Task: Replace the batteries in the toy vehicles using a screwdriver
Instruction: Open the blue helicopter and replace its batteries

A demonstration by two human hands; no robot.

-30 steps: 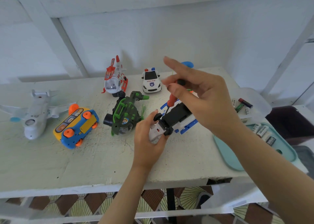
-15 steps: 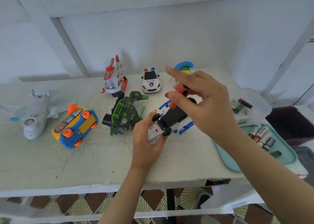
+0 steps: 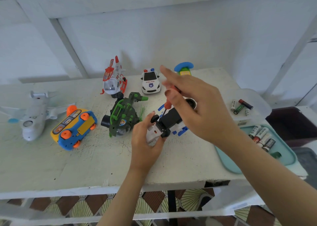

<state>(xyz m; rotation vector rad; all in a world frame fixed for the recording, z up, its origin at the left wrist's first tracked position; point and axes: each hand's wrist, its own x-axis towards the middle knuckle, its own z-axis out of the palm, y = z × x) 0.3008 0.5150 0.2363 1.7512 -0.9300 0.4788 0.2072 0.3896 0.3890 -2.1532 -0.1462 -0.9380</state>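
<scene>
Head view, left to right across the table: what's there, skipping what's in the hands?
white airplane → yellow-blue bus → green toy → police car → teal tray

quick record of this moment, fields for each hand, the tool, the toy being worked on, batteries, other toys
left hand: grips the white and blue toy vehicle, underside up
right hand: pinches the red-handled screwdriver
tool: tip pointed down at the toy's black underside
batteries: a row on the teal tray; a few more on the clear lid
other toys: police car, green helicopter, yellow and blue bus, white airplane
</scene>
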